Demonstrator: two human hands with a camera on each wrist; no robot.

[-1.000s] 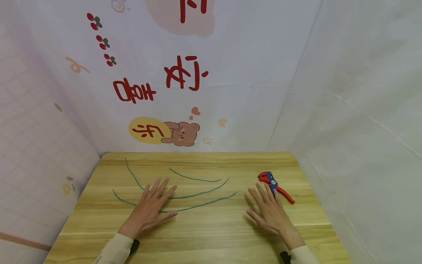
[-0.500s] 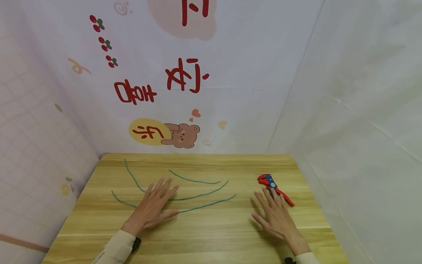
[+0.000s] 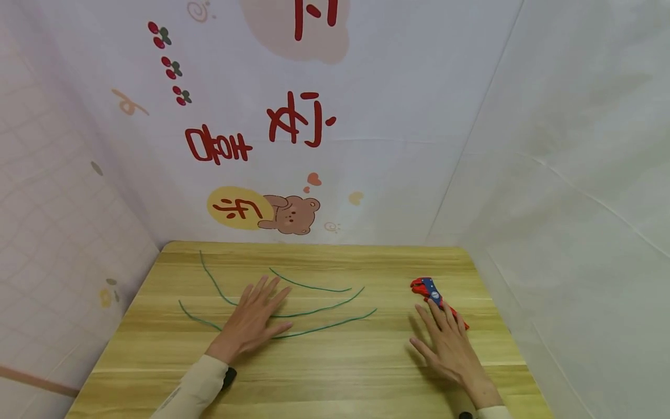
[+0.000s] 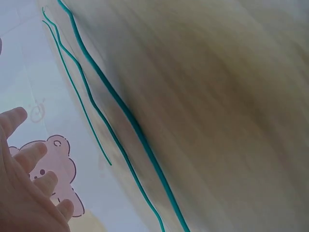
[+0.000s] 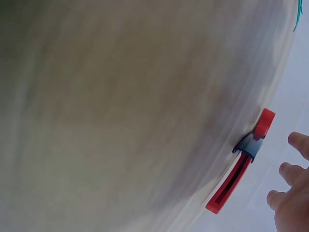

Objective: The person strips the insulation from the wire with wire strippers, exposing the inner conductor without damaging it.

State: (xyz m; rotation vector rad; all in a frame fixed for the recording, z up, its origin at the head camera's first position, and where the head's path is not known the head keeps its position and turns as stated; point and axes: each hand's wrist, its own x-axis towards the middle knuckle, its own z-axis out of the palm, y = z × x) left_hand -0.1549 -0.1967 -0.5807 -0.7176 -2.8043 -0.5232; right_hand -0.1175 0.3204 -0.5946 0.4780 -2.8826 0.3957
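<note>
Three green wires lie in curves on the wooden table: a short one (image 3: 309, 286) at the back, a longer one (image 3: 330, 306) in the middle and another (image 3: 335, 325) at the front. My left hand (image 3: 251, 320) is spread over the two longer wires and hides parts of them; in the left wrist view they run past that hand (image 4: 24, 193). A red and blue wire stripper (image 3: 434, 294) lies at the right. My right hand (image 3: 447, 349), fingers extended, covers part of its handles in the head view. In the right wrist view, the stripper (image 5: 251, 145) and fingers appear apart.
The wooden table (image 3: 335, 378) ends at a white printed cloth wall (image 3: 387, 174) behind it. More pale cloth (image 3: 576, 233) stands along the right side, and a grid-patterned cloth (image 3: 47, 203) along the left.
My right hand has shifted right and slightly nearer to me, now overlapping the stripper's handles in the head view. My left hand has slid slightly right. Wires and stripper lie as before.
</note>
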